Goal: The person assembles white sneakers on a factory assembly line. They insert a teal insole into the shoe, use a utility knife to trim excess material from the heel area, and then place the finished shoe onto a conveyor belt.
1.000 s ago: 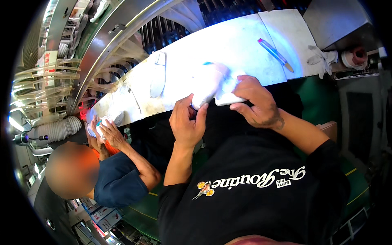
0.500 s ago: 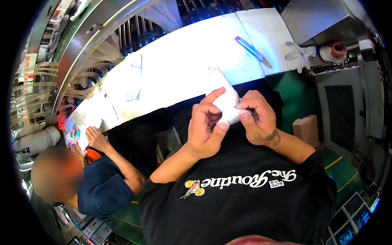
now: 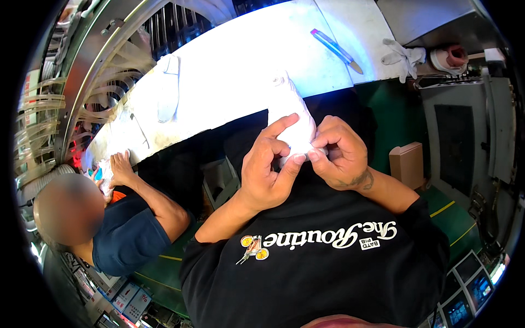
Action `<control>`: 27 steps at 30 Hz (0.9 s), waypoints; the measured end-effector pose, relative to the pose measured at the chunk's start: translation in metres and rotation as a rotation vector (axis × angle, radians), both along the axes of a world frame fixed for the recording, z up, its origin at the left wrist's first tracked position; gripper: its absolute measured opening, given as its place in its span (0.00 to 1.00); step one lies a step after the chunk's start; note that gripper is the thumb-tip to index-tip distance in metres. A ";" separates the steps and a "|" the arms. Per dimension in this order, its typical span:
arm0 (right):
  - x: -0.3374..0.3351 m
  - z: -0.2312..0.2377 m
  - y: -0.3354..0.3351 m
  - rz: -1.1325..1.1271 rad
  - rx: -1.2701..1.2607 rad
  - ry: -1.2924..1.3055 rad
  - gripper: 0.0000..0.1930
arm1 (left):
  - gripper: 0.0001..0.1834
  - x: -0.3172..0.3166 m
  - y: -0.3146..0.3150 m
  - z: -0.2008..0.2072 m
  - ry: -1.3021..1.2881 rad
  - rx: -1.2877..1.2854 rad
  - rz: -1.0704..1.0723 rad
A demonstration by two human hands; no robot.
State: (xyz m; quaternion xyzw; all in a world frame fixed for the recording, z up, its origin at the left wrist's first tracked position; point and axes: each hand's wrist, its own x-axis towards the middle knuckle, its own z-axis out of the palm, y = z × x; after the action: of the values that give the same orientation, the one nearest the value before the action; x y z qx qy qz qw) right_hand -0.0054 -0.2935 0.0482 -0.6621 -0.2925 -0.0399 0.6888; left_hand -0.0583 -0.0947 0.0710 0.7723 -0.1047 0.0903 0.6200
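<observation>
Between my two hands hangs a white sock, bunched and tube-like, its far end over the white worktop's near edge. My left hand is closed on its near left side, with thumb and fingers pinching the cloth. My right hand pinches the near right corner between thumb and bent forefinger. Both thumbs come close together at the sock's near edge. Another flat white sock lies on the worktop to the left. Bright light washes out the fabric's detail.
A slim blue tool with a tan tip lies on the worktop's right part. Farther right are a white glove and a white roll. At left a co-worker's hand handles white cloth. A cardboard box stands at right.
My view has shifted slightly. My thumbs have come closer together at the sock's near edge, and more of its length shows stretched out away from me. The co-worker still handles the white cloth.
</observation>
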 end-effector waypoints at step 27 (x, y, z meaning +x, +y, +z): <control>0.025 0.028 -0.003 0.035 -0.276 0.229 0.18 | 0.23 0.011 0.008 -0.013 0.071 -0.341 -0.103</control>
State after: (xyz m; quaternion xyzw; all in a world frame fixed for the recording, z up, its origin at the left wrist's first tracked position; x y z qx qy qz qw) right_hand 0.0197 -0.2965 0.0765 -0.7454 -0.2263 0.0880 0.6208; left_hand -0.0471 -0.0871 0.0583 0.6524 -0.1052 0.0475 0.7490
